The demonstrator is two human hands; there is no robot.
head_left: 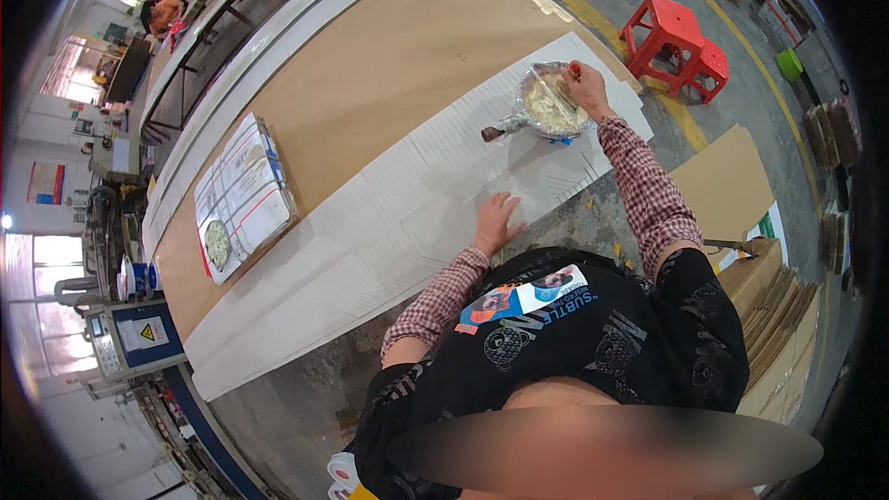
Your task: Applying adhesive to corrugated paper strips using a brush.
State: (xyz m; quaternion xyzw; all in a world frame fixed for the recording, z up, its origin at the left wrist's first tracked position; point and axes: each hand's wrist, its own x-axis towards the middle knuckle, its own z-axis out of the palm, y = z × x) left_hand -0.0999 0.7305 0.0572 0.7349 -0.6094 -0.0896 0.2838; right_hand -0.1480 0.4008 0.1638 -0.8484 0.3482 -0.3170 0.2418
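Observation:
A round pan (521,97) wrapped in clear plastic, its dark-tipped handle pointing left, stands on the far right part of a long white sheet (407,194). Inside it lies a cream-coloured paste (546,104). My right hand (587,91) is closed at the pan's right rim, on a small tool with an orange-red end (574,68); its lower part is over the paste and hard to make out. Flat on the white sheet, fingers spread, rests my left hand (498,223), holding nothing. Fine parallel lines run across the sheet.
Brown board (370,65) covers the table beyond the sheet. A plastic-wrapped stack of printed sheets (243,194) lies at the left. Red stools (669,28) stand past the table's right end. Folded cardboard (778,324) is stacked by my right side. Other people work far left.

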